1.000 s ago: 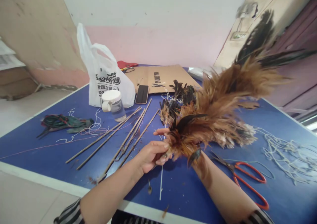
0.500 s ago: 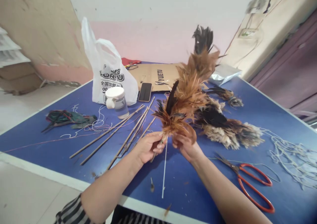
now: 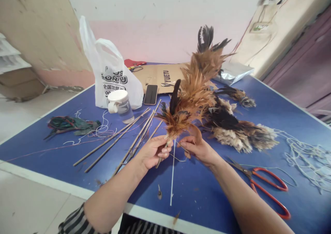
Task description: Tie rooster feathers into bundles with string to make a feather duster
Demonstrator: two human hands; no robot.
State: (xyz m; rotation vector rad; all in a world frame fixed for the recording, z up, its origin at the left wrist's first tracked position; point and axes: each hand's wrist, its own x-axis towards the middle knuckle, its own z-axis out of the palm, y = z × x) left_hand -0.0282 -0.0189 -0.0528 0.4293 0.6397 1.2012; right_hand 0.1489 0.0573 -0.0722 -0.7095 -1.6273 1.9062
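A feather duster with brown feathers and black tips slants up and away over the table. My left hand is closed around its thin stick handle, just below the lowest feathers. Close by on the right, my right hand pinches a thin string that loops down beside the handle. A curved brown feather rises at the right fingers; whether they hold it too is unclear. To the right lie bundles of black, brown and pale feathers.
Several thin sticks lie left of my hands. Scissors with red handles and tangled pale string are at right. Farther back stand a lidded cup and a white plastic bag, near a phone and flat cardboard.
My right hand has moved slightly away from the duster's base, and the string between the hands now shows. The duster's top has tilted a little to the left.
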